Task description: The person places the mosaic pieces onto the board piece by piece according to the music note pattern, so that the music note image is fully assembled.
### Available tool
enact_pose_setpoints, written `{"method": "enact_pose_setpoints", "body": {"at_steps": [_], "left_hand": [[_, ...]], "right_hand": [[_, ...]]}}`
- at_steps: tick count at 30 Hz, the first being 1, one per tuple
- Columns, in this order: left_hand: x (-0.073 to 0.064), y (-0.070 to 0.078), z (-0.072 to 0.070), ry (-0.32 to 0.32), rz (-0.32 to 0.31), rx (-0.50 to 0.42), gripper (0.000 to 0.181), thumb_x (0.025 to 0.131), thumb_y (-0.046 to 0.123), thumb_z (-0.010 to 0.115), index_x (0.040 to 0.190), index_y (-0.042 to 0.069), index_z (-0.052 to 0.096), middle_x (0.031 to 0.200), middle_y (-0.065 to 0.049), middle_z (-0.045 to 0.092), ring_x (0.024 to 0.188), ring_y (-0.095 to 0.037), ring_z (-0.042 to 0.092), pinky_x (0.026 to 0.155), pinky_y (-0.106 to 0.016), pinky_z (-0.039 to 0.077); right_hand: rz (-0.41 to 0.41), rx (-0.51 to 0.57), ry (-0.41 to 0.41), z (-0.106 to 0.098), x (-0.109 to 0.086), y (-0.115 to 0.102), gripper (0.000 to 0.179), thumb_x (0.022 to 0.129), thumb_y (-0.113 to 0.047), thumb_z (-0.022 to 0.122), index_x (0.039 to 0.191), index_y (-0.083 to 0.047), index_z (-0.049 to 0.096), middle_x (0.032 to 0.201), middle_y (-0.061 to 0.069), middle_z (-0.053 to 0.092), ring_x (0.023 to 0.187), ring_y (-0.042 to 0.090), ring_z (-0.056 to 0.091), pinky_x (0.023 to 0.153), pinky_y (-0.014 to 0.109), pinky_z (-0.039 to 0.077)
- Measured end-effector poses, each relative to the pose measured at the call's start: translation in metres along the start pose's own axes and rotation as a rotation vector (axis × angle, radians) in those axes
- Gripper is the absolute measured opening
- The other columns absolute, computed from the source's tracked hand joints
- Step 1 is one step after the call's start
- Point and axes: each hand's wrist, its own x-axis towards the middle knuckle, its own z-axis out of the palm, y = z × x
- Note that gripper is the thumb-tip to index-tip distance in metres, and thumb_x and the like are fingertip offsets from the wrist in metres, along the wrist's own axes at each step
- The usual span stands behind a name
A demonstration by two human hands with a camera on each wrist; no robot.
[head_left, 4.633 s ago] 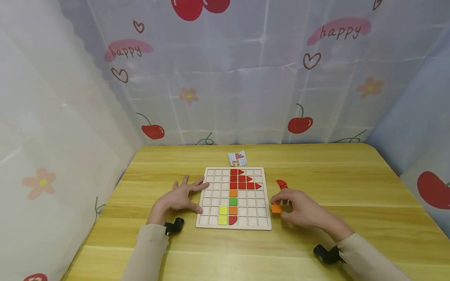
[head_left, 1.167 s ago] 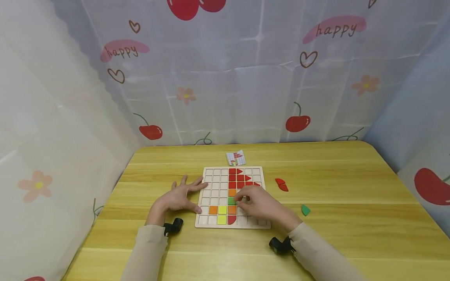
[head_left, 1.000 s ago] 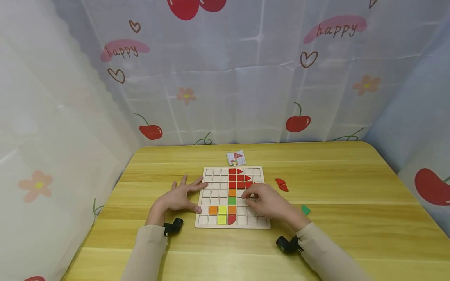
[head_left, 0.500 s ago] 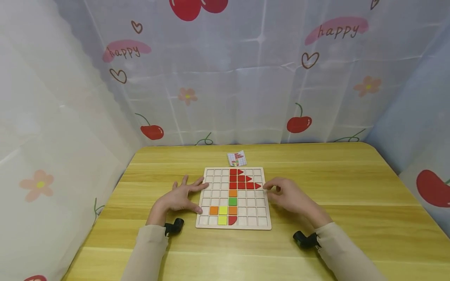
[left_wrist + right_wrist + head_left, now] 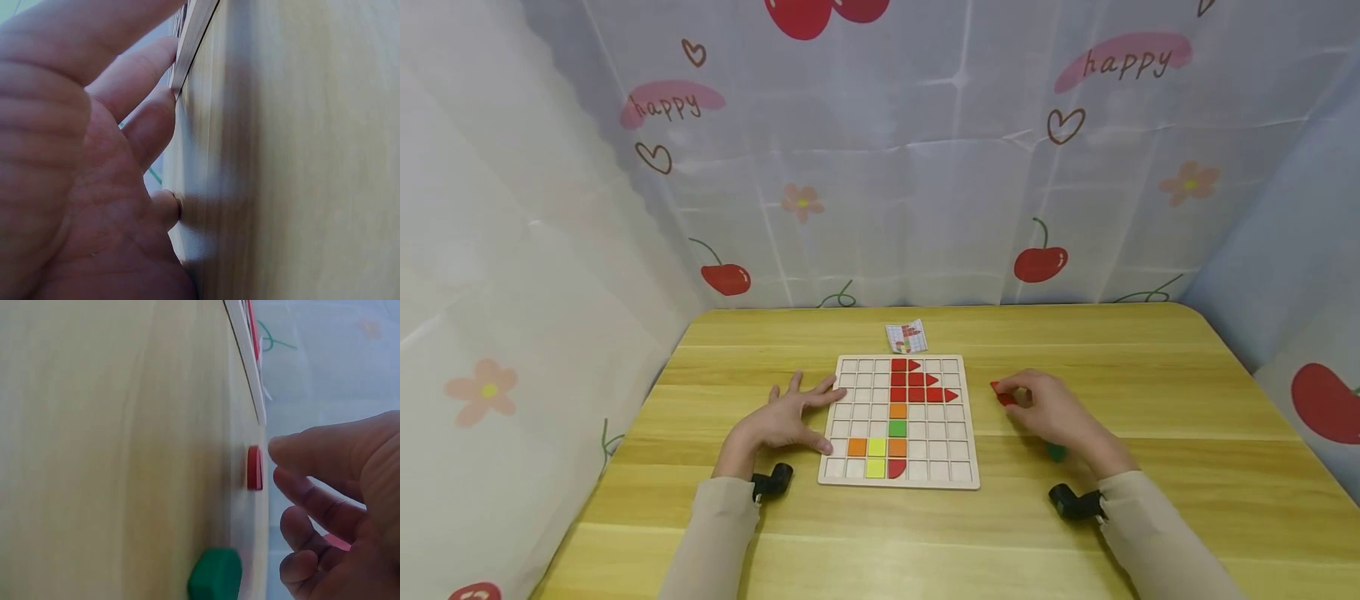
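My left hand (image 5: 782, 419) has its fingers spread, with fingertips and thumb resting on the left edge of a wooden grid board (image 5: 938, 429). In the left wrist view, fingers (image 5: 140, 69) touch the board's side. My right hand (image 5: 1048, 407) hovers at two red quarter-round pieces (image 5: 1006, 399) right of the board, partly covering them. In the right wrist view, a red piece (image 5: 254, 468) lies on the table just apart from the thumb and fingers, which hold nothing. A green quarter-round piece (image 5: 1056, 452) lies under the right wrist.
Red squares and triangles, orange squares (image 5: 857, 447), yellow squares (image 5: 876, 468), a green square (image 5: 897, 428) and a red quarter-round (image 5: 897, 468) fill some board cells. Behind the board lies a small pattern card (image 5: 907, 337). A printed curtain (image 5: 880, 233) rises beyond the wooden table.
The right hand's orange square now sits in the board, left of the upper yellow square. That hand has since moved right, off the board, to the red pieces. The left hand stayed.
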Motion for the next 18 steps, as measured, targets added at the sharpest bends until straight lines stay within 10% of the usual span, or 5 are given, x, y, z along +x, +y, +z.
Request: {"method": "enact_pose_setpoints", "body": {"at_steps": [18], "left_hand": [[-0.0013, -0.0001, -0.0010, -0.006, -0.006, 0.011, 0.098, 0.074, 0.046, 0.090, 0.158, 0.037, 0.040, 0.172, 0.011, 0.018, 0.158, -0.045, -0.019, 0.118, -0.073, -0.017]], "right_hand": [[0.040, -0.031, -0.110, 0.0001, -0.0047, 0.0037, 0.024, 0.091, -0.011, 0.078, 0.114, -0.006, 0.075, 0.098, 0.004, 0.069, 0.083, 0.017, 0.058, 0.077, 0.035, 0.052]]}}
